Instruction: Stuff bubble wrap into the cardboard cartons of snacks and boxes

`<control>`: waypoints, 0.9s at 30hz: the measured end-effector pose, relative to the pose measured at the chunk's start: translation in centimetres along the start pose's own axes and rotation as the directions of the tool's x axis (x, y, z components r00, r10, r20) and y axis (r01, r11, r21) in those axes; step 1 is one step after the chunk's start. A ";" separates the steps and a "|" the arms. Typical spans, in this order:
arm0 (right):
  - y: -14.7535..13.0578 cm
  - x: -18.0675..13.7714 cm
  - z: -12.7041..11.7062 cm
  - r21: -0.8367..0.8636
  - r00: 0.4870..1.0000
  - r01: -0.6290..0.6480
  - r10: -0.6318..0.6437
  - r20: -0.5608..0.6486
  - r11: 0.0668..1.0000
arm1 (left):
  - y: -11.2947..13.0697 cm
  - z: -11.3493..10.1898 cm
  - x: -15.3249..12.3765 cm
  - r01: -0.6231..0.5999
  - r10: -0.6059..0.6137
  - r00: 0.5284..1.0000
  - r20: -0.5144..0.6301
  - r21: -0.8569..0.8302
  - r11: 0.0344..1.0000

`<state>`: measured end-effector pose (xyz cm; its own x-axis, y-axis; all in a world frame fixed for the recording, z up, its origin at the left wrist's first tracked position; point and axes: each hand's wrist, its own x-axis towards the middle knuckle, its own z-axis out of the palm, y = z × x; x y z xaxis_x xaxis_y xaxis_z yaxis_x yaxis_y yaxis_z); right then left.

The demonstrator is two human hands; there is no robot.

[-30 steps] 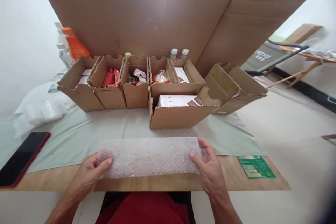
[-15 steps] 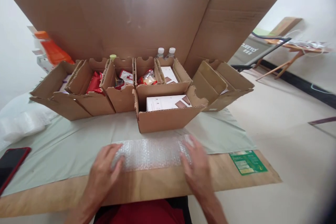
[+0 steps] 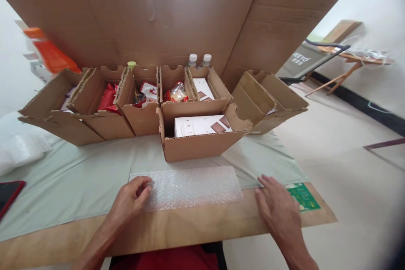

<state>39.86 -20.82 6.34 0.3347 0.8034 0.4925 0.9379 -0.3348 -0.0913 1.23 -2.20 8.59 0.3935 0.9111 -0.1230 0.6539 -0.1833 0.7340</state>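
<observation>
A sheet of bubble wrap (image 3: 193,186) lies flat on the table's near edge, half on a pale green cloth (image 3: 79,177). My left hand (image 3: 131,200) rests on the sheet's left end with its fingers curled and pressing down. My right hand (image 3: 278,209) lies flat on the wooden table (image 3: 190,228) to the right of the sheet, fingers stretched out and holding nothing, close to a green card (image 3: 303,196). Just behind the sheet stands an open cardboard box (image 3: 202,145) with a white carton (image 3: 202,125) inside.
A row of open cardboard boxes (image 3: 104,109) with snack packets stands behind, backed by a tall cardboard sheet (image 3: 158,17). An orange bottle (image 3: 50,52) is at far left, a red phone (image 3: 8,194) at the left edge, an empty folded box (image 3: 272,101) at right.
The bubble wrap was held up by both hands, then laid flat on the table. My right hand has let go and slid off to the right; the left stays on the sheet's left end.
</observation>
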 end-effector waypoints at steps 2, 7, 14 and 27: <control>-0.5 1.4 0.2 0.094 0.997 0.047 -0.052 0.050 0.994 | -0.2 -1.0 -1.0 -0.037 0.061 0.984 -0.165 0.146 0.989; -3.2 4.4 3.8 0.169 0.959 0.081 -0.123 0.255 0.982 | -1.4 -1.9 -2.6 0.143 0.002 0.956 -0.292 0.474 0.869; -3.1 3.8 0.2 0.386 0.956 0.005 -0.118 0.268 0.923 | -1.8 -0.4 -2.1 -0.053 0.148 0.952 -0.269 0.332 0.942; -20.6 -5.4 -2.7 0.749 0.627 -0.468 -0.421 0.656 0.470 | 1.0 -5.7 11.4 -0.298 0.391 0.909 -0.144 0.431 0.851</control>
<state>18.47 -19.54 7.89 -0.1248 0.9674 -0.2202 0.3527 -0.1642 -0.9212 2.69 10.09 11.78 0.5207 0.8094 0.2716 0.7181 -0.5873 0.3735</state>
